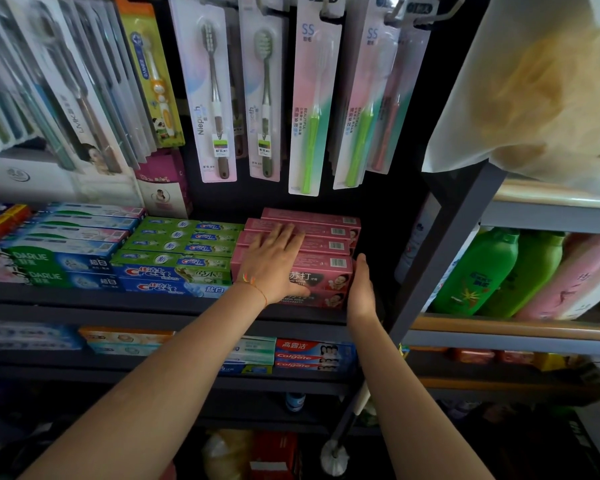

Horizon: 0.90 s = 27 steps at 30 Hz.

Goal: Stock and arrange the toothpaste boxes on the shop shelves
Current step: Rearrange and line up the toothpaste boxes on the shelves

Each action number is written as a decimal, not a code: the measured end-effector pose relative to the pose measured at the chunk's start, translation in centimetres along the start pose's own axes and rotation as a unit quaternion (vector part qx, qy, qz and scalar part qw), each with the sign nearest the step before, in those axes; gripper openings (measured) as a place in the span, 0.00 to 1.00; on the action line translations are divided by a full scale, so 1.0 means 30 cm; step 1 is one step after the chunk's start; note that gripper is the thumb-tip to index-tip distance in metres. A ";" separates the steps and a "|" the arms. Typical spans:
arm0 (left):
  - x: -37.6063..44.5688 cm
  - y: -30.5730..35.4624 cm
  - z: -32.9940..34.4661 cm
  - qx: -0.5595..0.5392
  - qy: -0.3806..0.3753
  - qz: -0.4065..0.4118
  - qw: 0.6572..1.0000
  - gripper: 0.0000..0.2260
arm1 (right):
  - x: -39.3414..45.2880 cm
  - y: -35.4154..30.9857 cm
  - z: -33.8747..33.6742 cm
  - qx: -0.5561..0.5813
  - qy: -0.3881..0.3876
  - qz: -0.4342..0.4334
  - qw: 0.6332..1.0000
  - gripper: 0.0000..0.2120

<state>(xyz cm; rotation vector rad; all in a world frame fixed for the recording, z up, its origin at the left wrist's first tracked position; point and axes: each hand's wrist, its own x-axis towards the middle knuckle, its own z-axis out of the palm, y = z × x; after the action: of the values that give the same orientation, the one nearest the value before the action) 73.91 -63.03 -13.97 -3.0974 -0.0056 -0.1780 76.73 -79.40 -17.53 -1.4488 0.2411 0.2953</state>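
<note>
Lying flat, the left hand (274, 263) presses open on the pink toothpaste boxes (321, 271); the right hand (360, 289), fingers straight, touches their right end on the shelf (118, 303).

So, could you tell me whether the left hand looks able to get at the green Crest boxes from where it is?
Probably yes. The left hand lies flat on the pink boxes, and the green Crest boxes sit directly beside that stack on the same shelf, with nothing between them.

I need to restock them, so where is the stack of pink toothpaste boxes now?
In the head view, the pink toothpaste boxes sit right of centre on the upper dark shelf, beside the green Crest boxes, between both hands.
</note>
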 end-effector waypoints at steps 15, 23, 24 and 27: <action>0.003 -0.003 -0.018 0.021 -0.007 -0.002 1.000 0.51 | 0.064 0.008 -0.005 0.028 0.032 0.010 0.999 0.32; 0.059 -0.032 -0.089 -0.085 0.028 -0.027 0.996 0.50 | 0.117 -0.036 0.010 0.107 0.023 0.030 0.994 0.30; 0.073 -0.038 -0.091 -0.088 0.024 -0.028 0.995 0.49 | 0.126 -0.034 0.010 0.107 0.018 0.027 0.994 0.30; 0.102 -0.049 -0.076 -0.081 -0.037 -0.029 0.996 0.45 | 0.140 -0.028 0.012 0.105 0.027 0.026 0.994 0.31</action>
<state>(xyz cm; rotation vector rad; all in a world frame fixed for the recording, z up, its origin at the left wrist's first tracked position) 76.68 -61.65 -11.30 -3.2651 -0.0869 -0.0679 80.96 -78.90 -18.12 -1.2457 0.3442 0.2656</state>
